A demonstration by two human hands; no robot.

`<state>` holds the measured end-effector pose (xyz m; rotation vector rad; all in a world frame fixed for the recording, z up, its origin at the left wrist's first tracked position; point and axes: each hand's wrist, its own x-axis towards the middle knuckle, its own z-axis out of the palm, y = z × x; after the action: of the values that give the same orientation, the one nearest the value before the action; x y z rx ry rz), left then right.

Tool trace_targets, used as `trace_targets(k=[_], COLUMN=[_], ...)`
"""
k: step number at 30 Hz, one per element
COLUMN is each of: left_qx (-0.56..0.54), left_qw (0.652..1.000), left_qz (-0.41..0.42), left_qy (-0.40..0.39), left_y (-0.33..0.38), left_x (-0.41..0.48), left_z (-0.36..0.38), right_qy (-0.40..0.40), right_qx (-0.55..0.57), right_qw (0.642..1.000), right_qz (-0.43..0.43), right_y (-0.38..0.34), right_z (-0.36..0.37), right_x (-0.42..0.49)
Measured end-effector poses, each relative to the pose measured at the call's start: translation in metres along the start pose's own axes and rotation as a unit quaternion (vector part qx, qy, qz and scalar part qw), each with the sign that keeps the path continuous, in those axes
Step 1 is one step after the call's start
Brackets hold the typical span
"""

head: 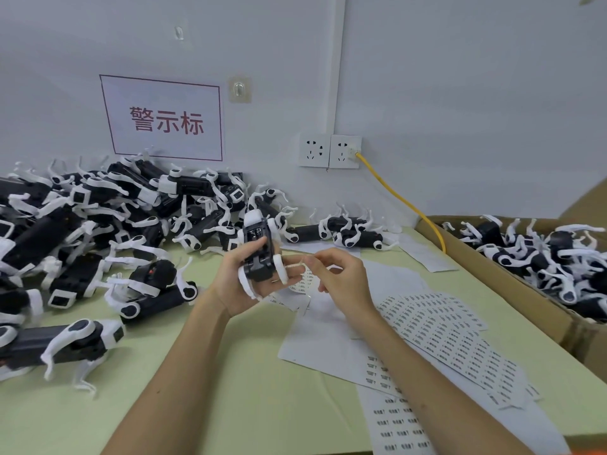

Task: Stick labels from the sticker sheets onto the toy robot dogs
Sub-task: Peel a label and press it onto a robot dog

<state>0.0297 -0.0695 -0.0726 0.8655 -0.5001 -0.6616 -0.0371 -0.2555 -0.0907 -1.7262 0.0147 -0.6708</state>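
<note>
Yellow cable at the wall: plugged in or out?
Plugged in. The yellow cable ends in a plug seated in the right wall socket; the left socket holds nothing.

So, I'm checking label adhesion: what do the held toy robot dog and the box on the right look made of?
Toy robot dog: likely moulded plastic, black body faintly glossy, white legs matte. Box: probably cardboard, judging by its matte brown walls and a folded flap.
</note>
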Motion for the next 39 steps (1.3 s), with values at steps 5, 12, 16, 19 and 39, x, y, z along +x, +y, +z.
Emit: trace_targets(k=[5, 12, 16, 19, 39], left_qx=[-0.005, -0.015, -0.022, -0.002, 0.245], left_qw=[1.0, 0.999, 0.998, 0.997, 0.969], left_qz=[0.007, 0.035, 0.058, 0.068, 0.04], left_qy=[-0.029, 0.005, 0.025, 0.031, 0.011], left_y=[0.002, 0.0, -0.002, -0.004, -0.017], left_x=[0.0, 0.004, 0.003, 0.004, 0.009], left_z=[0.002, 0.001, 0.006, 0.011, 0.021], right_qy=[0.009, 0.016, -0.003, -0.027, 0.02], right_qx=[-0.004, -0.019, -0.028, 0.064, 0.123], right_qw=[1.0, 1.0, 0.998, 0.991, 0.969], right_qz=[-0.006, 0.005, 0.048, 0.117, 0.215], right_y=[0.0, 0.0, 0.002, 0.0, 0.002], right_z=[-0.002, -0.003, -0.002, -0.003, -0.006], right_x=[0.001, 0.0, 0.001, 0.001, 0.002])
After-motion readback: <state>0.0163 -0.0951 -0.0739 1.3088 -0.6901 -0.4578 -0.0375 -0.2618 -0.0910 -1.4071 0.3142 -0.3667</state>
